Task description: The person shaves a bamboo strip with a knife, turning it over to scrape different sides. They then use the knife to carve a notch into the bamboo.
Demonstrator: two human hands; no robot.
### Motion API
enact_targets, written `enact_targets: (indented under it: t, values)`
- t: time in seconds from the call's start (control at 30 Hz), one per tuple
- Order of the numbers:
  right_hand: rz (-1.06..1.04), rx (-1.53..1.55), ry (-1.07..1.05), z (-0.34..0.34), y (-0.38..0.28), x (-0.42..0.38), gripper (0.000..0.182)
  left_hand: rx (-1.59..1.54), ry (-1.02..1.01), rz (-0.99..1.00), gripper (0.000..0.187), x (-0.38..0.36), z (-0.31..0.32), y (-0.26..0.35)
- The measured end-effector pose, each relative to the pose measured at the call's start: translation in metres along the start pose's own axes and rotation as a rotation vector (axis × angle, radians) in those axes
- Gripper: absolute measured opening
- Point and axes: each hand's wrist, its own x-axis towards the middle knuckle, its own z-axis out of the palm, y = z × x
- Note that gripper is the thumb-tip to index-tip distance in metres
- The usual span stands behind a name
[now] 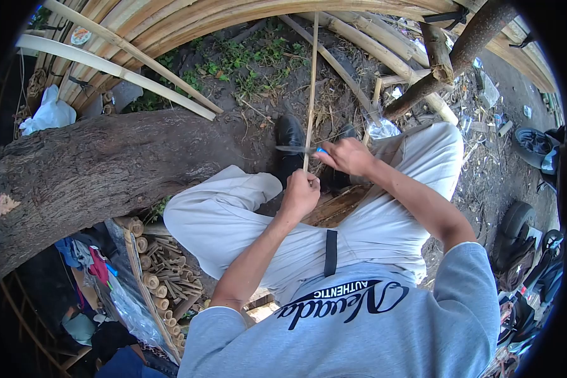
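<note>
My left hand (301, 193) is closed around the near end of a thin bamboo strip (312, 82), which runs away from me over the ground. A little farther up the strip, my right hand (346, 157) grips a knife (291, 148) by its blue handle. The blade points left and lies across the strip, seeming to touch it. Both hands are between my knees, above my dark boots (289, 140). My fingers partly hide the strip's near end and the knife handle.
A thick tree trunk (107, 164) lies at left. Long bamboo slats (227, 22) curve across the back, with bamboo poles (384, 53) and a branch (460, 57) at upper right. Stacked bamboo pieces (164, 271) sit lower left. Motorbike wheels (518, 219) stand at right.
</note>
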Motion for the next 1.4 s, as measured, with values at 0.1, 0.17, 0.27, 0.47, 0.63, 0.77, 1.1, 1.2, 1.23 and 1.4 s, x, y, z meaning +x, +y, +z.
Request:
enact_targets:
  t: [0.1,0.17,0.27,0.47,0.63,0.77,1.1,1.2,1.23,1.4]
  values:
    - [-0.027,0.041,-0.070,0.008,-0.009,-0.008,0.047,0.076,0.146,0.110,0.019,-0.006,0.007,-0.009]
    - [-0.020,0.001,-0.055,0.004,0.001,0.001,0.048,0.087,0.087,0.028,0.019,-0.003,-0.009,0.012]
    - [-0.029,-0.055,-0.019,0.007,0.010,0.009,0.049,0.118,0.042,-0.032,0.019,0.005,-0.022,0.032]
    - [0.361,-0.147,0.075,0.002,0.063,0.023,0.051,0.136,0.037,-0.037,0.023,-0.003,-0.015,0.034]
    - [0.409,-0.055,0.110,-0.002,0.059,0.011,0.049,0.080,0.001,0.000,0.024,-0.002,-0.012,0.030]
    - [0.058,0.071,-0.014,0.004,-0.006,-0.001,0.048,0.087,0.060,0.031,0.025,0.000,-0.014,0.020]
    - [0.285,-0.128,0.122,0.002,0.046,0.019,0.046,0.063,0.026,0.029,0.025,0.004,-0.015,0.025]
    - [0.224,-0.066,0.096,0.009,0.028,0.007,0.046,0.019,-0.041,0.006,0.026,0.004,-0.019,0.036]
    - [0.133,-0.038,0.047,0.007,0.016,0.004,0.046,0.034,-0.080,-0.026,0.026,0.003,-0.022,0.042]
    - [0.148,-0.066,0.050,0.005,0.034,0.011,0.047,0.002,-0.025,0.001,0.026,0.000,-0.015,0.029]
